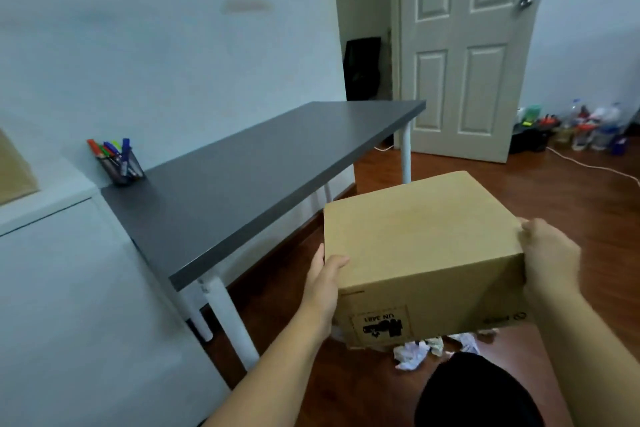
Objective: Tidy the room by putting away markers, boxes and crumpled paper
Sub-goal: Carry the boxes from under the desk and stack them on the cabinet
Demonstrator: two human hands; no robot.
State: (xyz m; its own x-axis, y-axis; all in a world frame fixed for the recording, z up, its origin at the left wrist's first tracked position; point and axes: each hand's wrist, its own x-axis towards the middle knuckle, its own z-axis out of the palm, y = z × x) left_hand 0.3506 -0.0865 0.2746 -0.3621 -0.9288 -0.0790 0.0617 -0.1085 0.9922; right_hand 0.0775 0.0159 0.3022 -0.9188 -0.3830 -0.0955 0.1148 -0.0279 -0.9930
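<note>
The fingers (pixel 528 229) of the right hand (pixel 550 253) curl over the top right edge of a closed cardboard box (pixel 419 246), gripping it, while the left hand (pixel 323 279) presses flat against the box's left side with its thumb lying along the top near corner; the rest of that hand's fingers are hidden behind the cardboard. Between the two hands the box is held in the air above the wooden floor (pixel 346 388), its near face carrying an upside-down black printed label. Just below the box, crumpled paper (pixel 414 354) lies on the floor, next to a round black object (pixel 474 392) at the bottom edge of the view. To the left stands a dark grey surface (pixel 242 184) on white legs, set against the wall, and at its far left corner a mesh cup (pixel 123 166) holds several coloured markers (pixel 110 149). A white cabinet (pixel 69 288) adjoins the surface on the left, and a white door (pixel 464 45) stands open beyond.
</note>
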